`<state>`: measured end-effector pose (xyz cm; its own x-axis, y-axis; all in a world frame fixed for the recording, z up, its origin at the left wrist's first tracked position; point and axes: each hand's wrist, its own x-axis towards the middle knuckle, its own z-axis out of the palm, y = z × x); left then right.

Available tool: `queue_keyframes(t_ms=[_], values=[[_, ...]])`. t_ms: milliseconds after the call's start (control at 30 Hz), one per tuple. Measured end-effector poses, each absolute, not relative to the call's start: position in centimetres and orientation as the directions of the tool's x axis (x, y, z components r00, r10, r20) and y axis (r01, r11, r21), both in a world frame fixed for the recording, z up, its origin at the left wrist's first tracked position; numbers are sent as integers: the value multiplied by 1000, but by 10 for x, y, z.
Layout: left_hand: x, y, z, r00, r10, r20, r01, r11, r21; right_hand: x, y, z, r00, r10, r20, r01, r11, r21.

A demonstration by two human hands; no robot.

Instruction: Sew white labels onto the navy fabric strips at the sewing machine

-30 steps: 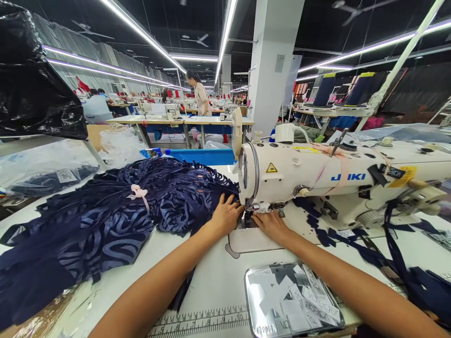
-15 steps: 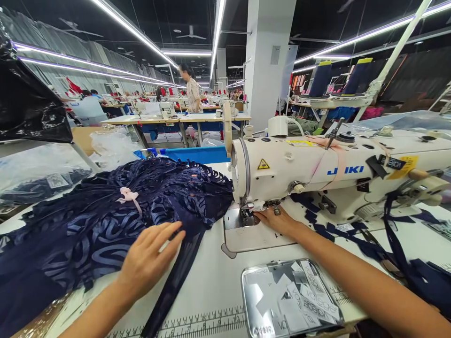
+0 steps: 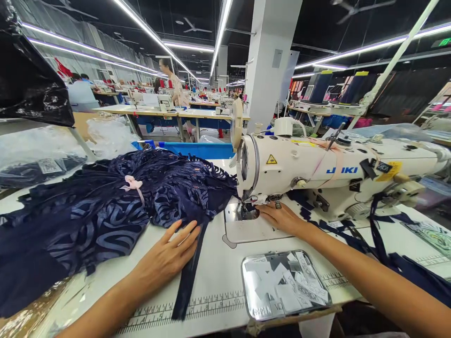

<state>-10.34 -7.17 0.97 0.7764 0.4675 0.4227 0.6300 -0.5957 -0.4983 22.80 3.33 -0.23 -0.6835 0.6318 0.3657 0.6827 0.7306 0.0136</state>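
My left hand (image 3: 172, 251) lies with its fingers spread at the edge of a navy lace garment (image 3: 123, 220), touching a long navy strip (image 3: 189, 277) that trails down the table. The garment is heaped left of a white sewing machine (image 3: 299, 164), and its narrow end reaches the needle area. My right hand (image 3: 283, 219) rests on the metal needle plate (image 3: 243, 230) beside the presser foot, fingers drawn together and pointing left. Its fingertips are partly hidden under the machine head, so anything between them cannot be made out. A pink ribbon (image 3: 134, 184) is tied on the garment.
A metal tray (image 3: 246, 300) of loose white labels stands at the table's front, beside a printed ruler (image 3: 211, 307). Navy strips (image 3: 373, 234) lie under and right of the machine. Plastic bags (image 3: 31, 159) sit at left; a person (image 3: 174, 84) is among tables behind.
My left hand has moved right and settled flatter by the strip. The strip's lower end has shifted right and up. My right hand stays by the presser foot. My view has shifted slightly.
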Motion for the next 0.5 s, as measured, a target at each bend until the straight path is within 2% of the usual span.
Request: queue_keyframes(t_ms=[100, 200, 500], values=[[-101, -72, 6, 780, 476, 407, 626, -596, -503, 237, 25, -4, -731, 549, 404, 597, 802, -11], [-98, -72, 4, 772, 504, 387, 635, -596, -491, 245, 16, -3, -765, 526, 372, 569, 823, 7], [-100, -71, 0, 714, 541, 445, 698, -605, -383, 260, 3, -2, -708, 644, 291, 662, 748, -47]])
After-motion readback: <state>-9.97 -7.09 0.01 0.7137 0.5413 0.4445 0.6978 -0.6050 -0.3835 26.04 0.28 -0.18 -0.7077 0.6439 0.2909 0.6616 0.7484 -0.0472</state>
